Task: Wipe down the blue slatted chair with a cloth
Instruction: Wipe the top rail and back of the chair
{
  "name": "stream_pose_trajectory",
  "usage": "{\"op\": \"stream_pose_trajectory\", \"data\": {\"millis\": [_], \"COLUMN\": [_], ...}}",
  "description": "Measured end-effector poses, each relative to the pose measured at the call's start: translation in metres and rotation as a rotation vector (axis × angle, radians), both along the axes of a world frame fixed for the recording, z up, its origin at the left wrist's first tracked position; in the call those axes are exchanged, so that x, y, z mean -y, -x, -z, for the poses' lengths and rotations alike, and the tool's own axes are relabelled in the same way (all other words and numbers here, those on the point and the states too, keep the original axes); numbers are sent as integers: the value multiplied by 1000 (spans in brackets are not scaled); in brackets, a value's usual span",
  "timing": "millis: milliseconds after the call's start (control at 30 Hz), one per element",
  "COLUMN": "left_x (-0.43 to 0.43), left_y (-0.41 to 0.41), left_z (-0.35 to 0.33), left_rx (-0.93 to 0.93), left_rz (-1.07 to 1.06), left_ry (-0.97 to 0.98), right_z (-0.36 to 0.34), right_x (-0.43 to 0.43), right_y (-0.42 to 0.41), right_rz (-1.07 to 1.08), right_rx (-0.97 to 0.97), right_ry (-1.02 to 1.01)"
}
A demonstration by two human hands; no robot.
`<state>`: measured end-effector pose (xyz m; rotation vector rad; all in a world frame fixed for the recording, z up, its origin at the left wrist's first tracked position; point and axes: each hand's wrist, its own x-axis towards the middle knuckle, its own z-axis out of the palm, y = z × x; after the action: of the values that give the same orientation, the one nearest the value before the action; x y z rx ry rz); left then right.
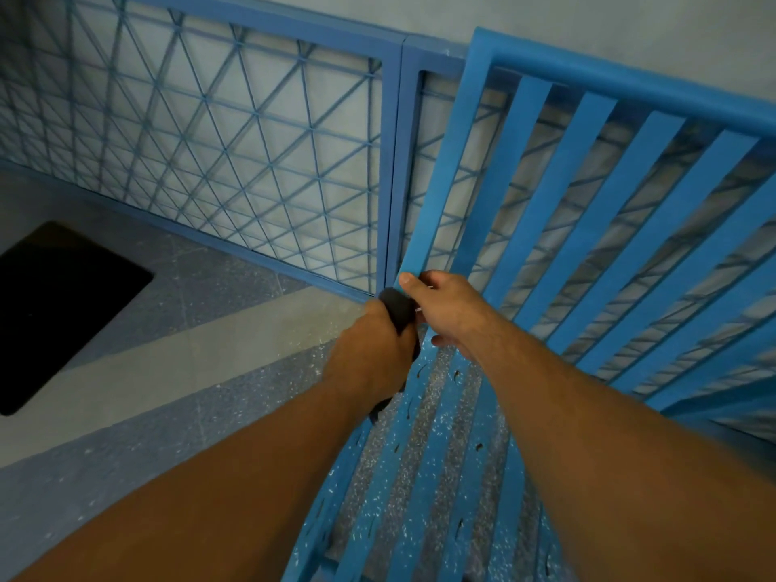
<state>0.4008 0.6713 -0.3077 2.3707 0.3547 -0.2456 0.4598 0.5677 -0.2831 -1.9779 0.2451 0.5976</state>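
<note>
The blue slatted chair (558,212) fills the right half of the head view, its back slats rising to the upper right and its speckled seat slats running toward me at the bottom. My left hand (369,359) grips a dark grey cloth (397,306) against the left corner where seat and back meet. My right hand (445,308) holds the bottom of the leftmost back slat, thumb on top of it, right next to the cloth. Part of the cloth hangs below my left hand.
A blue metal railing with diamond mesh (235,153) runs behind the chair along a pale wall. A black mat (63,304) lies on the speckled grey floor (176,371) at the left.
</note>
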Motion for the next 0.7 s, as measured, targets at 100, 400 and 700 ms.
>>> {"op": "stream_pose_trajectory", "data": {"millis": [100, 400, 700], "left_x": [-5, 16, 19], "left_y": [4, -17, -32], "left_z": [1, -2, 0], "left_rx": [-69, 52, 112], "left_rz": [6, -90, -93], "left_ry": [-49, -53, -80], "right_z": [2, 1, -18], "right_x": [1, 15, 21], "right_y": [0, -15, -58], "right_rz": [-10, -70, -105], "right_rx": [1, -124, 61], "right_ry": [-25, -25, -37]}}
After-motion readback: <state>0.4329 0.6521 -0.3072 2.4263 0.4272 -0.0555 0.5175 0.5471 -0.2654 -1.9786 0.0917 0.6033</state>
